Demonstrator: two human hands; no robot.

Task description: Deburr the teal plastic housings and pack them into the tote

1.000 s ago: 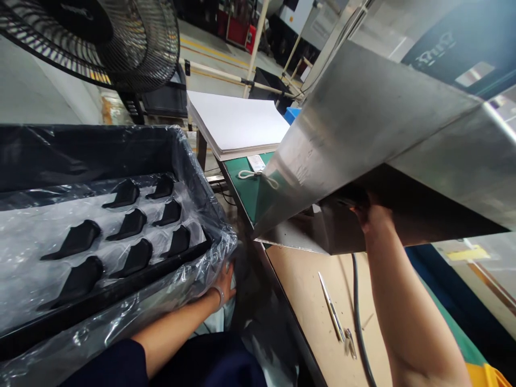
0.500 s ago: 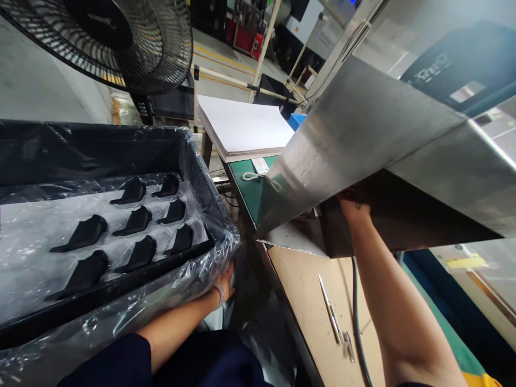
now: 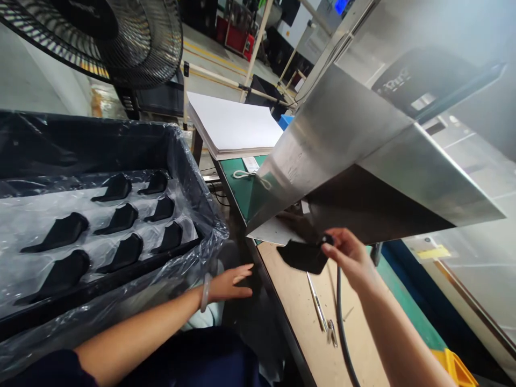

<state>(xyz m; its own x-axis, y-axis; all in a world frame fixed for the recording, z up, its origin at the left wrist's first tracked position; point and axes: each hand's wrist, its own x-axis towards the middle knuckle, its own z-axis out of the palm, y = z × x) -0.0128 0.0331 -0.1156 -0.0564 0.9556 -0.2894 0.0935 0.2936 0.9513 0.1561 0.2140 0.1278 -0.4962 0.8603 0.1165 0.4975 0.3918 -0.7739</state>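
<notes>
Pinched between the thumb and fingers of my right hand [image 3: 350, 253] is a black moulded part [image 3: 304, 256], held by one end just in front of the opening of a metal chute [image 3: 306, 156]. My left hand [image 3: 230, 283] is held out in the air between the bin and the bench, its fingers apart with nothing in them. To the left, a dark bin [image 3: 205, 209] lined with clear plastic holds several similar black parts [image 3: 123, 252] in rows on a white sheet.
On the bench board [image 3: 290, 285] lie a thin metal tool [image 3: 317, 302], nail clippers [image 3: 332, 333] and a dark cable [image 3: 343, 328]. A stack of white paper [image 3: 237, 123] rests behind. A fan [image 3: 137, 43] stands at back left; a yellow container [image 3: 455, 368] shows at lower right.
My right hand has come out of the chute opening with a black part in its fingers. My left hand has left the bin's side and moved right, toward the bench.
</notes>
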